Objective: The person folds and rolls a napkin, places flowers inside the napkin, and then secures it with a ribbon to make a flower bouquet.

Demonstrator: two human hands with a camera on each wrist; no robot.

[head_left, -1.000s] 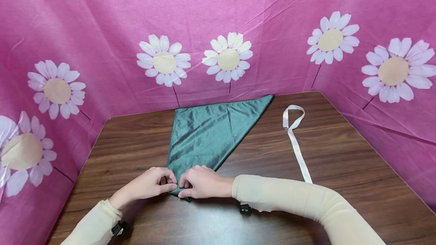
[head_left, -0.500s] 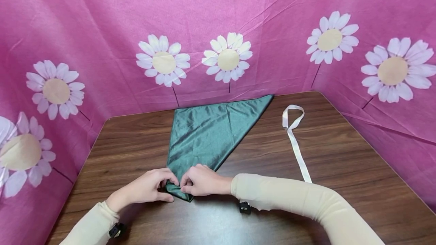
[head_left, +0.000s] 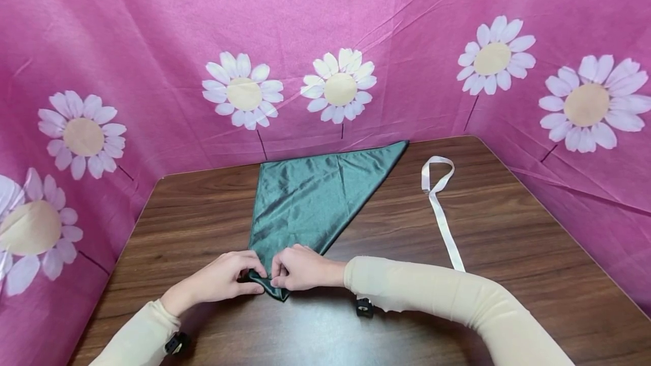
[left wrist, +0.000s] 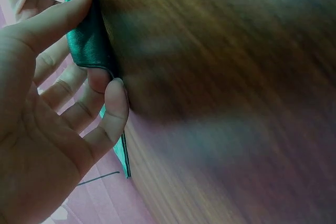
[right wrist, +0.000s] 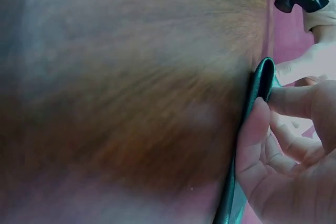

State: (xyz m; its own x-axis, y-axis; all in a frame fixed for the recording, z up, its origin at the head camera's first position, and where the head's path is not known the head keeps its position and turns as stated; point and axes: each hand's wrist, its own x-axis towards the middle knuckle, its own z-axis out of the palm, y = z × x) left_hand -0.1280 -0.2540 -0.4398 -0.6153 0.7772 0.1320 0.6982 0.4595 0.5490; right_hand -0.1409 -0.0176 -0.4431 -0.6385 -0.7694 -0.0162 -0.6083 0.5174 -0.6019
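Note:
A dark green satin scarf [head_left: 305, 202], folded to a triangular shape, lies on the table with its narrow end towards me. At that near end my left hand [head_left: 216, 278] holds the left part of a small folded-over edge. In the left wrist view its thumb lies on the green fold [left wrist: 86, 43], with fingers behind it. Close beside it, my right hand [head_left: 305, 269] pinches the same fold between thumb and fingers. The looped end of the scarf [right wrist: 262, 80] shows above the right thumb in the right wrist view. The scarf's far part lies flat.
A white ribbon [head_left: 445, 227] with a loop at its far end lies on the wooden table [head_left: 513, 225], right of the scarf. A pink cloth with daisies [head_left: 396, 27] hangs round the back and sides. Both sleeved wrists carry a small black camera [head_left: 364, 307].
The left thumb came off the fold half a second ago and now presses on it again. The scarf's near edge has bunched up between the hands. The ribbon stays in place.

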